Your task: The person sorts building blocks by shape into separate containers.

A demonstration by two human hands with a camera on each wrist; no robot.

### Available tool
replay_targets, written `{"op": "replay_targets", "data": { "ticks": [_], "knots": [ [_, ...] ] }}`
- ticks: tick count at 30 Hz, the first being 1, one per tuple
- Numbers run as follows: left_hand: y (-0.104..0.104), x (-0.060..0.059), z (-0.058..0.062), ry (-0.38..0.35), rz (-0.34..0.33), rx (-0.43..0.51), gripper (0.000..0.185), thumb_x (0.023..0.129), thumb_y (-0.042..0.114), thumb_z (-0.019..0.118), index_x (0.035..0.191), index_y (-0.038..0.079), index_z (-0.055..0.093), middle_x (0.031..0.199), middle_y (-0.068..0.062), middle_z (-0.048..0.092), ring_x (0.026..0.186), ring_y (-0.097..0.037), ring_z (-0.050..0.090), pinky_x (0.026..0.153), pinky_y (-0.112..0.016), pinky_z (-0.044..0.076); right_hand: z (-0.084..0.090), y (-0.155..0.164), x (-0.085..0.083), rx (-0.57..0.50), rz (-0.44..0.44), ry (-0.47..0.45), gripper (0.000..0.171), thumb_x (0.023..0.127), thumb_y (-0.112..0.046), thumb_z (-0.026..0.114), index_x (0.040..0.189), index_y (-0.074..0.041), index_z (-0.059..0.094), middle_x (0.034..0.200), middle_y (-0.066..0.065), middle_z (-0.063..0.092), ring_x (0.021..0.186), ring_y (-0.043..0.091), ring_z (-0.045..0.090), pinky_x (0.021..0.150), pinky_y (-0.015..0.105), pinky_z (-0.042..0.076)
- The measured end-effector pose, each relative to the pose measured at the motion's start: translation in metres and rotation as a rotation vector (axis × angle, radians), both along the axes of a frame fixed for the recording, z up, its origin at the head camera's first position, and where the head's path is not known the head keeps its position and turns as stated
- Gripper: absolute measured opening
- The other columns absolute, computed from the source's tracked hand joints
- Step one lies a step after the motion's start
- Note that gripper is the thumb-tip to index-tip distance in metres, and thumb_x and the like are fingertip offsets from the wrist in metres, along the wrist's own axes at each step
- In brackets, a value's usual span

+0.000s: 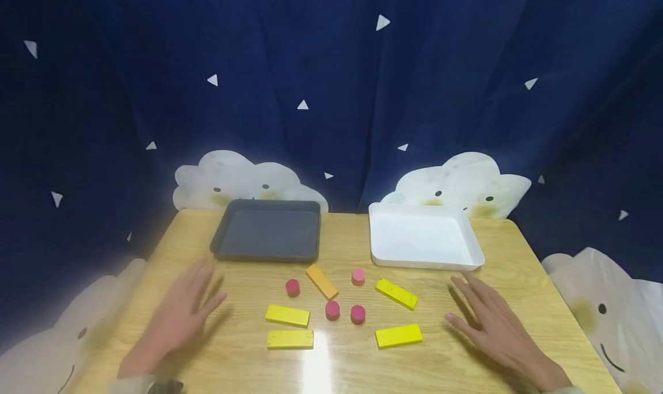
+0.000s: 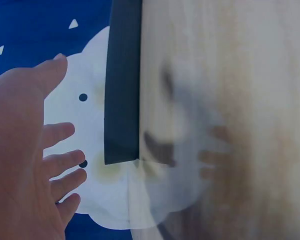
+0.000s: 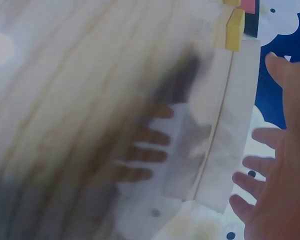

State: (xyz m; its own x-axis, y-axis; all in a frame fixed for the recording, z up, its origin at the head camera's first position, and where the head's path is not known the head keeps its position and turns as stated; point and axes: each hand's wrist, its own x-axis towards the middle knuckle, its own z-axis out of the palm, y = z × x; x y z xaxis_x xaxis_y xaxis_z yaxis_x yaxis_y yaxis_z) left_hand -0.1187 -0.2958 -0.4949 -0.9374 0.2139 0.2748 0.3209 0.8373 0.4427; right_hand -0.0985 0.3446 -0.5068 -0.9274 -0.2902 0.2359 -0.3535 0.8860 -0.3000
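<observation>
My left hand [image 1: 178, 310] hovers at the left of the table, fingers spread, holding nothing. The dark grey tray [image 1: 266, 258] lies ahead of it, and its side wall [image 2: 123, 90] shows in the left wrist view. On the other side my right hand [image 1: 494, 325] is also spread and holds nothing, below the white tray [image 1: 425, 264]. Yellow rectangular blocks lie nearest the hands: one [image 1: 288, 316] above another [image 1: 290, 339] at left, one [image 1: 396, 294] above another [image 1: 399, 336] at right. Both palms are bare in the wrist views.
Between the block pairs lie an orange block [image 1: 322, 282], a pink round piece [image 1: 358, 277] and three dark red round pieces [image 1: 292, 287], [image 1: 332, 310], [image 1: 358, 314]. A dark blue curtain [image 1: 331, 66] with white triangles and clouds hangs behind the wooden table [image 1: 248, 371].
</observation>
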Motion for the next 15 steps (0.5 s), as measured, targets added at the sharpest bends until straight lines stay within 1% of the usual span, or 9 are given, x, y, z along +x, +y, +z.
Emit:
{"op": "replay_targets", "data": {
  "ticks": [3, 7, 11, 14, 15],
  "knots": [
    [-0.002, -0.007, 0.005, -0.042, 0.015, 0.036, 0.073, 0.108, 0.040, 0.065, 0.166, 0.006, 0.037, 0.168, -0.029, 0.035, 0.151, -0.057, 0.033, 0.121, -0.076, 0.025, 0.005, -0.005, -0.002, -0.002, 0.019, -0.009, 0.083, 0.099, -0.049, 0.075, 0.169, -0.026, 0.037, 0.175, 0.009, 0.031, 0.148, 0.046, 0.041, 0.110, 0.067, 0.039],
    [-0.003, -0.018, 0.007, -0.097, 0.020, 0.100, 0.073, 0.110, 0.041, 0.061, 0.168, 0.006, 0.034, 0.170, -0.028, 0.030, 0.153, -0.057, 0.030, 0.119, -0.080, 0.024, 0.013, -0.013, -0.002, -0.016, 0.027, -0.052, 0.080, 0.101, -0.051, 0.073, 0.168, -0.024, 0.039, 0.174, 0.008, 0.032, 0.148, 0.046, 0.043, 0.111, 0.069, 0.040],
    [-0.002, -0.028, 0.008, -0.090, 0.010, 0.139, 0.069, 0.111, 0.039, 0.060, 0.166, 0.004, 0.035, 0.169, -0.031, 0.031, 0.153, -0.058, 0.029, 0.119, -0.080, 0.024, 0.019, -0.023, -0.002, -0.029, 0.034, -0.095, 0.077, 0.102, -0.055, 0.070, 0.165, -0.020, 0.044, 0.171, 0.010, 0.039, 0.148, 0.044, 0.045, 0.112, 0.069, 0.041],
    [0.001, -0.034, 0.011, -0.090, 0.023, 0.174, 0.067, 0.112, 0.039, 0.058, 0.166, 0.005, 0.037, 0.168, -0.030, 0.033, 0.153, -0.055, 0.030, 0.120, -0.078, 0.025, 0.022, -0.029, -0.002, -0.050, 0.061, -0.105, 0.073, 0.102, -0.052, 0.072, 0.164, -0.022, 0.047, 0.169, 0.008, 0.043, 0.149, 0.041, 0.045, 0.112, 0.069, 0.042],
    [0.002, -0.036, 0.012, -0.093, 0.031, 0.188, 0.066, 0.112, 0.040, 0.057, 0.165, 0.006, 0.038, 0.168, -0.029, 0.035, 0.154, -0.054, 0.031, 0.121, -0.077, 0.025, 0.022, -0.031, -0.001, -0.060, 0.070, -0.108, 0.072, 0.102, -0.050, 0.072, 0.163, -0.024, 0.048, 0.168, 0.006, 0.044, 0.149, 0.040, 0.046, 0.113, 0.069, 0.042]
  ]
}}
